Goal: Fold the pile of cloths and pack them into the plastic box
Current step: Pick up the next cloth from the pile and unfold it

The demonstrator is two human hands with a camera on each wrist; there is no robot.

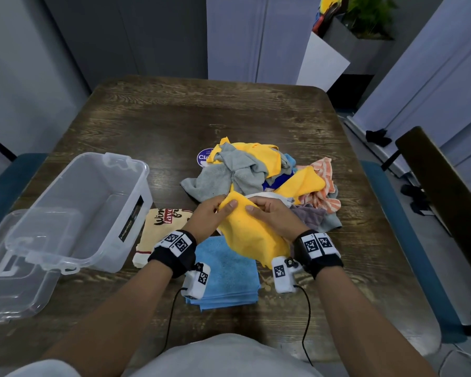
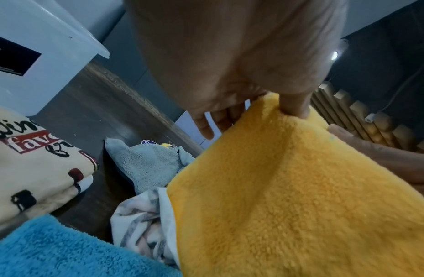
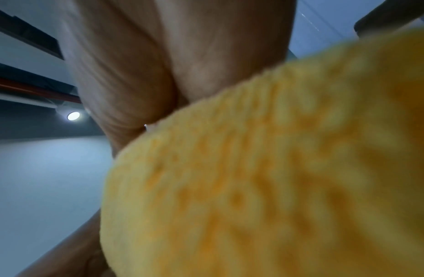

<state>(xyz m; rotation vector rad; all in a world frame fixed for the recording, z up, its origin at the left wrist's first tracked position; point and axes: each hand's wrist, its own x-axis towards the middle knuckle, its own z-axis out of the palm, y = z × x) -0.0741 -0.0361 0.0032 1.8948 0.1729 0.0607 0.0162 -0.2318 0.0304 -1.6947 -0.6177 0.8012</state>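
Early yet: plastic box (image 1: pixel 136 186) empty, two folded cloths (image 1: pixel 229 273) beside it, pile (image 1: pixel 245 170) waiting, left hand (image 1: pixel 207 216) and right hand (image 1: pixel 272 216) pinching yellow cloth (image 1: pixel 245 238)

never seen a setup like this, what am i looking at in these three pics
No robot here: a person wears three cameras. The wide picture comes from the head, the two close ones from each wrist, looking along the fingers. The left hand and right hand pinch one yellow cloth by its top edge. On the wooden table lie an unfolded pile of cloths, a folded blue cloth, a folded printed cloth, an open plastic box and its lid.
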